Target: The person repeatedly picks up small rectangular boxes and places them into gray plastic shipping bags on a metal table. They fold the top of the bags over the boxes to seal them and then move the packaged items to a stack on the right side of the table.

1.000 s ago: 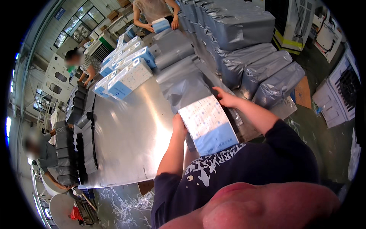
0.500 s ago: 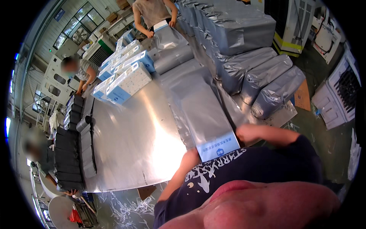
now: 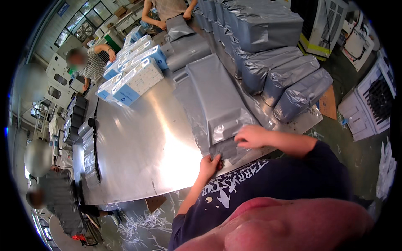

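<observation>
A grey plastic mailing bag [image 3: 215, 94] lies on the metal table in front of me, wrapped around a long box-shaped load. Its near end is loose, creased film that hangs toward the table's edge. At that end my left hand [image 3: 208, 166] pinches the film between thumb and fingers. Just to the right, my right hand [image 3: 253, 137] rests over the bag's near end with its fingers curled. Whatever its fingertips hold is too small to make out. More flat grey bags [image 3: 184, 94] lie under the wrapped load.
Blue-and-white cartons [image 3: 138, 81] stand on the metal table [image 3: 134, 154] at the far left. Filled grey packages [image 3: 268, 33] are piled along the right side. A co-worker [image 3: 169, 8] handles a grey bag opposite. Another person [image 3: 60, 196] carries a grey stack at left. Paper strips [image 3: 146, 226] litter the floor.
The blue-and-white box end that showed at the bag's mouth is now covered by grey film. My right hand has moved left over it. A person at left has lifted a grey stack off the table.
</observation>
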A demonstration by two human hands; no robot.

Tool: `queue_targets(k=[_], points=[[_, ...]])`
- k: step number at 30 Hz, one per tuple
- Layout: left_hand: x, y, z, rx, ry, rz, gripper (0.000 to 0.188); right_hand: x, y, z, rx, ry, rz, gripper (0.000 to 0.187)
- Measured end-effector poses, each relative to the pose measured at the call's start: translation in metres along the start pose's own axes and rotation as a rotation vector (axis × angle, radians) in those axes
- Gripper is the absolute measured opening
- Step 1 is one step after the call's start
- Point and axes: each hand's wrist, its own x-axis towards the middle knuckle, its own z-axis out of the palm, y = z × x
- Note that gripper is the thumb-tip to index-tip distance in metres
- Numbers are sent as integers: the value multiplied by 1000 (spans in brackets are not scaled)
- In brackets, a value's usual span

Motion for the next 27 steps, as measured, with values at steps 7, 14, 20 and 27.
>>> queue_targets(k=[7,14,20,27], points=[[19,-24,-17,63,-186,180,25,18,-25,63,101,270,-257,22],[25,-17,-53,253,-390,211,20,-78,35,63,1520,241,389,13],[-19,42,-92,1166,-12,841,57,-259,51,7,156,-471,475,66],[44,49,-58,1209,-203,921,34,-28,49,-25,-559,-108,-116,17]])
